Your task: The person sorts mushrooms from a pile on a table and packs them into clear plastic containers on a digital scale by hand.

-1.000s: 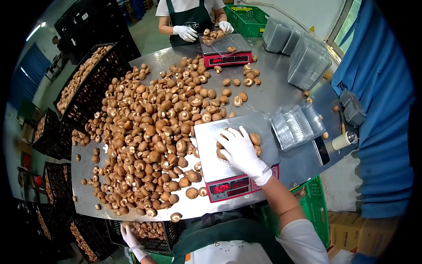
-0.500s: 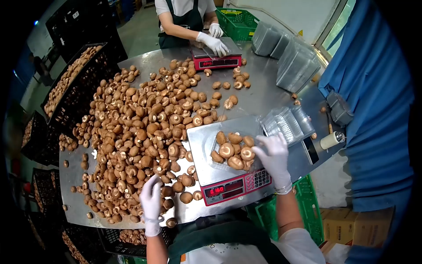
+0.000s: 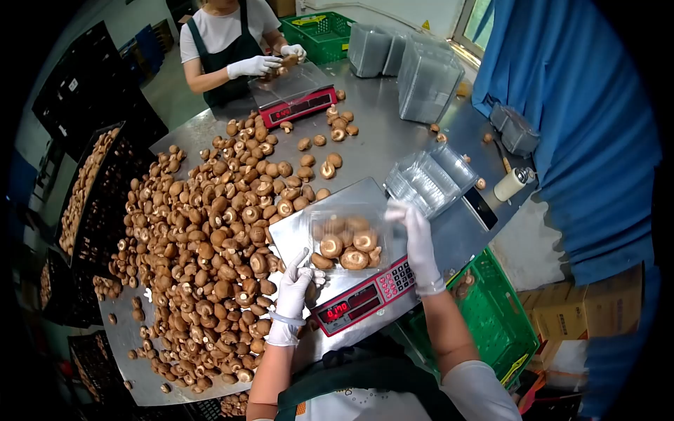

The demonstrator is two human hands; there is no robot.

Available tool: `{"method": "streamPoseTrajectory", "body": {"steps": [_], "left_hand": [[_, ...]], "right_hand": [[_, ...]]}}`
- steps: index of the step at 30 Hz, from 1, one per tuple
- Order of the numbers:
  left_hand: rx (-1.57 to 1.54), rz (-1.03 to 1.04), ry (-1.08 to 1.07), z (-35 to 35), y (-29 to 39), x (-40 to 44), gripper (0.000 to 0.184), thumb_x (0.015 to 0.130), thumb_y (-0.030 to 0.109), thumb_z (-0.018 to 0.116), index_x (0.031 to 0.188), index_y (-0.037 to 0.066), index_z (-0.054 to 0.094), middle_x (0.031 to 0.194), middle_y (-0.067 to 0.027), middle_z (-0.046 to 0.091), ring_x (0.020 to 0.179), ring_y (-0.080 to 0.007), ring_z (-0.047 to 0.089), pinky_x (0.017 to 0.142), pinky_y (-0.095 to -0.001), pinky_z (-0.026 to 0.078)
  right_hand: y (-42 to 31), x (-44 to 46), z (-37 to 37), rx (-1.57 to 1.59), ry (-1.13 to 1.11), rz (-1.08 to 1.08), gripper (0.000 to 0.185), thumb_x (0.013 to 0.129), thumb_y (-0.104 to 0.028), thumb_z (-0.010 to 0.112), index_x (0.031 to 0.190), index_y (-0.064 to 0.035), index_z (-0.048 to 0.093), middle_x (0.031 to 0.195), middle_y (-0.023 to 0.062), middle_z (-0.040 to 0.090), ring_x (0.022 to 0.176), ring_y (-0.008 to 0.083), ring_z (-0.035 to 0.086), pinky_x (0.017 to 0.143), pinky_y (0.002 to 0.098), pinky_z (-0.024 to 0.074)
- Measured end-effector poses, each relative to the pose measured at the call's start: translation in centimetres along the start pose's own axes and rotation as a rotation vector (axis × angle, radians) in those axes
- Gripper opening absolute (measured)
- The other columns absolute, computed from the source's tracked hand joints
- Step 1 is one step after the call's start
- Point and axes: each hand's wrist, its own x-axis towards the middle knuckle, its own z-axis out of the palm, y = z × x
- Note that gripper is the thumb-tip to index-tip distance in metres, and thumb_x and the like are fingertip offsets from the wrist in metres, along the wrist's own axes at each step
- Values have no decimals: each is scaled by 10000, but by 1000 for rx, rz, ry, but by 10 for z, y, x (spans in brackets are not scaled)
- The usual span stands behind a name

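Observation:
Brown mushrooms [image 3: 353, 259] lie in a clear plastic tray on the steel pan of a red digital scale [image 3: 358, 303]. A clear lid [image 3: 344, 219], slightly blurred, covers the upper part of the tray. My right hand [image 3: 419, 245], in a white glove, pinches the lid's right edge at its upper corner. At the scale's front left corner is my gloved left hand [image 3: 293, 289], its fingers apart and the index finger stretched toward the tray. A mushroom beside its palm is partly hidden. A large heap of mushrooms [image 3: 210, 252] spreads to the left of the scale.
Clear trays [image 3: 432, 180] are stacked behind the scale, beside a dark flat device [image 3: 481, 209] and a white roll [image 3: 511, 184]. Across the steel table a co-worker [image 3: 232, 56] handles mushrooms at another red scale [image 3: 298, 107]. A green crate [image 3: 502, 316] stands below on the right.
The view has turned. My left hand has moved from the heap to the scale's corner. A clear lid now lies over the tray, in my right hand. The scale's reading has risen.

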Motion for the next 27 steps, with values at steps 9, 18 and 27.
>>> {"method": "streamPoseTrajectory", "body": {"steps": [9,18,27], "left_hand": [[-38,-24,123,9,-1,-6,244,953,118,491,1172,16,462,824,-144,641,688,-195,638,647,-275,529],[30,-111,177,11,-1,-20,101,854,-6,509,938,49,497,817,-70,604,682,-170,622,638,-278,522],[311,39,-148,53,-18,-30,107,916,92,562,939,36,474,854,-102,628,703,-136,584,676,-233,478]], "right_hand": [[3,-58,11,-657,-115,-290,612,735,-227,757,1268,-55,509,1354,179,422,1212,333,469,1000,378,408],[49,-68,-9,140,-169,483,170,963,-193,500,972,-33,556,755,24,613,653,72,582,606,212,472],[28,-89,-43,12,112,19,156,961,-158,502,956,-11,554,776,31,594,682,108,599,675,236,488]]}}
